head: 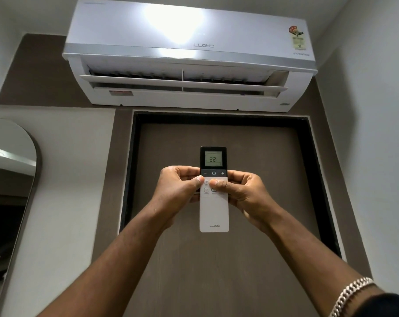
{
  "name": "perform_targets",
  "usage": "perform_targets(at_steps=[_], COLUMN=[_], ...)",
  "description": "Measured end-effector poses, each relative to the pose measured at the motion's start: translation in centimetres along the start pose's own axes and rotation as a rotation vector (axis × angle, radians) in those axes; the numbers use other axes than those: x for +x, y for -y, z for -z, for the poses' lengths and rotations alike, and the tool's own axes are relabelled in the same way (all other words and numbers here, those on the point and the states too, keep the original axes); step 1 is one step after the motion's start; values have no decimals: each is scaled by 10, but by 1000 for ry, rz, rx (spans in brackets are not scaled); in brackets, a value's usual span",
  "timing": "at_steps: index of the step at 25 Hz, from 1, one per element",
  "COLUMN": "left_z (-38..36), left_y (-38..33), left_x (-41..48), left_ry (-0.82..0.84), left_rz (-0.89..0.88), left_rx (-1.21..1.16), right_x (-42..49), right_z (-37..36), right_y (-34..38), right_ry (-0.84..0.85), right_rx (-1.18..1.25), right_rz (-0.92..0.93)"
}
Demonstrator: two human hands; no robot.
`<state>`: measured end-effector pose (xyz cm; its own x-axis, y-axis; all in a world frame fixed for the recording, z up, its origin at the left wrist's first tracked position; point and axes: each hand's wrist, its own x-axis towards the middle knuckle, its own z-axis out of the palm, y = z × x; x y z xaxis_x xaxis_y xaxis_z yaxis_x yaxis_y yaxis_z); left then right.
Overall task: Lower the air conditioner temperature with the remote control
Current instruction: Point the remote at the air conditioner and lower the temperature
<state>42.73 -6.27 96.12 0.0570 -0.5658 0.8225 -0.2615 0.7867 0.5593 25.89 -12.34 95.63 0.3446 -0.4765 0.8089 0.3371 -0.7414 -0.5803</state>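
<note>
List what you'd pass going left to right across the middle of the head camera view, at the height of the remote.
Arched mirror → left hand → remote control → right hand → black door frame's right side → white wall.

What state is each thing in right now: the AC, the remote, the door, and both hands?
Air conditioner: mounted high on the wall, louvre open.
Remote control: held upright, screen lit, reading 22.
Minus button: uncovered, no thumb on it.
Left hand: gripping the remote's left edge, thumb on the white keypad.
Right hand: gripping the right edge, thumb on the keypad.
Door: shut.
</note>
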Motion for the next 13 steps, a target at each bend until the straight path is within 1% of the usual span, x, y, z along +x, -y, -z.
perform_targets(at_steps=[9,13], left_z=[-4,-4], left_y=[-5,-9], left_x=[-7,-9], left_ry=[-17,-13], left_rz=[19,10], left_rx=[7,-12], right_x=[-6,-7], right_z=[2,2], right_y=[5,7], right_ry=[3,16], right_rx=[-51,-11], right_rz=[1,-9])
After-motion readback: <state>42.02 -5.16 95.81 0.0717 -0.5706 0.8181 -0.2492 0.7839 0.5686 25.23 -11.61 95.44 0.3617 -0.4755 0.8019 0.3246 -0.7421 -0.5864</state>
